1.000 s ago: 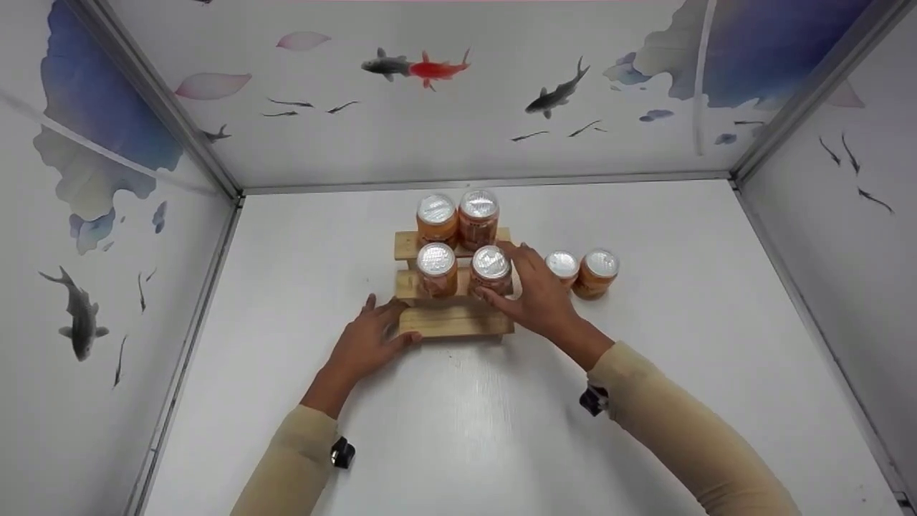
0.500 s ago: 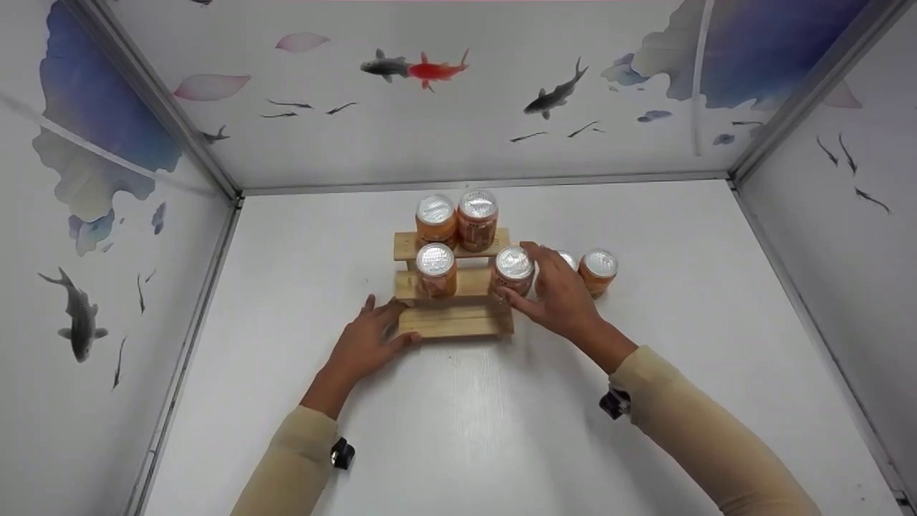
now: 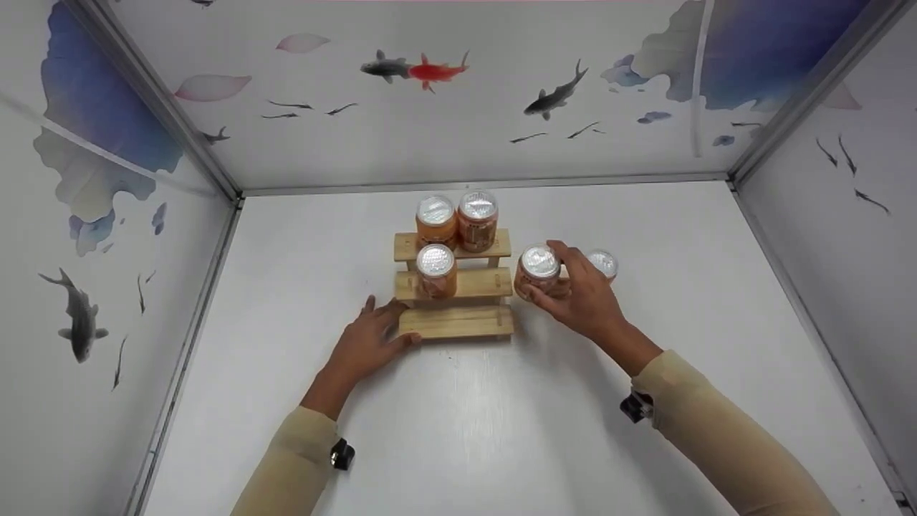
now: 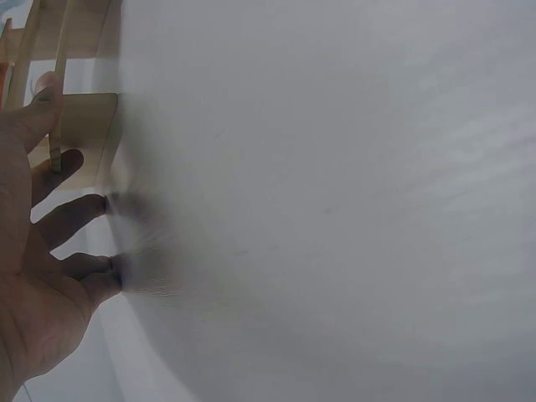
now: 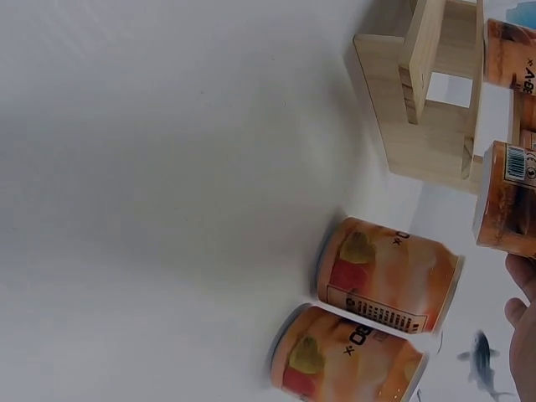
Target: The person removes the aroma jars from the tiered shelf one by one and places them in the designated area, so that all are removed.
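Observation:
My right hand grips an orange-labelled can with a silver top, just right of the wooden stepped rack. In the right wrist view this can is upright, its base raised well above the tabletop. My left hand holds the left end of the rack's lowest step. Seen from the left wrist, its thumb and forefinger are on either side of that plank, while other fingertips reach the table. Two cans stand on the top step. One more can stands at the left of the middle step.
Two similar cans stand side by side on the white table, right of the rack. My right hand partly hides them in the head view. White panels painted with fish enclose the table at the back and sides.
My right hand has lifted the can from the right of the middle step and carried it rightward past the rack's end. My left hand and the rack stay in place.

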{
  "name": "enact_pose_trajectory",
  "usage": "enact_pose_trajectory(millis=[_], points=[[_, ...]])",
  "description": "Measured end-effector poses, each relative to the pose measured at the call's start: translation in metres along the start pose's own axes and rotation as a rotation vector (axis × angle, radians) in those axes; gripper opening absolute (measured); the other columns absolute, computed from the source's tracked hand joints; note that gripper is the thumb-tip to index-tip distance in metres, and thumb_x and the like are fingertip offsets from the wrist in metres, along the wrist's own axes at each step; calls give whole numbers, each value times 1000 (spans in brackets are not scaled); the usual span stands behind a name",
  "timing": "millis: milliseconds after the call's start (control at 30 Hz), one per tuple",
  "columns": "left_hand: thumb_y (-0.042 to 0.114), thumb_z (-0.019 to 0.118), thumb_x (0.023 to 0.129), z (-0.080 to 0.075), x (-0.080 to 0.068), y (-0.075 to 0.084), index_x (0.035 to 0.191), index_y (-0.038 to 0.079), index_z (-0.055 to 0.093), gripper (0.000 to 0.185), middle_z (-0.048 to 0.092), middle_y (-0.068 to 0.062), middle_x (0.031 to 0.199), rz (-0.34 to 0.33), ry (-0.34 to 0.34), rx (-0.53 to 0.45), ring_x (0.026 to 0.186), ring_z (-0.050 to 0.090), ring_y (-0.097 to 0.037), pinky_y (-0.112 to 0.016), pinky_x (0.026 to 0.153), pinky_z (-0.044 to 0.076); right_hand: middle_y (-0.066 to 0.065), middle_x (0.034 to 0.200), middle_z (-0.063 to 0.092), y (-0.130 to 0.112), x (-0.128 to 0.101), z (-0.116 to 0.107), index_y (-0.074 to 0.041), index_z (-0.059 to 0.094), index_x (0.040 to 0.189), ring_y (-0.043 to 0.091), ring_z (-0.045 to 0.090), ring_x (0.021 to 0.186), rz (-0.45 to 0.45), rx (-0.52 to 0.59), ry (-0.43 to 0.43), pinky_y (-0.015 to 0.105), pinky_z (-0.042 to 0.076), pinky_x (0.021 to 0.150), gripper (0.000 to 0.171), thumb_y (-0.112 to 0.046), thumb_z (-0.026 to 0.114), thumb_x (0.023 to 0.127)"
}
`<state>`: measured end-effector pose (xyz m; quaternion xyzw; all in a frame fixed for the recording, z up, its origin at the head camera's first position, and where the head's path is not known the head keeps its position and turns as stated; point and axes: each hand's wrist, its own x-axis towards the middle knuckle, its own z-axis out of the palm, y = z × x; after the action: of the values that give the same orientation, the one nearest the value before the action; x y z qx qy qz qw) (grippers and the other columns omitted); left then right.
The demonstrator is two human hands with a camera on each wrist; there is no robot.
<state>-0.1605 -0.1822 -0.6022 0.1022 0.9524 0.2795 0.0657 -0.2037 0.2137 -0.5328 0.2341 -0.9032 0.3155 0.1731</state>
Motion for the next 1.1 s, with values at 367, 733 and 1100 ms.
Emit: enact_pose_trajectory(millis=[367, 733, 1100], points=[[68, 68, 102, 1, 1, -1, 162, 18, 58, 78, 51, -14, 170, -5, -12, -3, 164, 30, -57, -78, 119, 43, 27, 134, 69, 17, -4, -21, 5, 52, 154, 42, 71, 120, 11, -63, 35, 62, 62, 99, 80, -24, 93, 91], [70, 67, 101, 1, 1, -2, 163, 20, 57, 80, 51, -13, 170, -9, -9, 10, 164, 31, -57, -75, 122, 42, 29, 124, 70, 33, -9, -40, 7, 53, 151, 43, 72, 116, -5, -50, 97, 61, 62, 97, 81, -20, 95, 88], [71, 66, 101, 0, 2, -1, 164, 22, 57, 80, 51, -12, 170, -10, -14, 30, 163, 31, -58, -77, 120, 43, 30, 128, 68, 57, -10, -55, 8, 53, 151, 45, 72, 121, 36, -57, 141, 61, 60, 102, 80, -19, 96, 89]])
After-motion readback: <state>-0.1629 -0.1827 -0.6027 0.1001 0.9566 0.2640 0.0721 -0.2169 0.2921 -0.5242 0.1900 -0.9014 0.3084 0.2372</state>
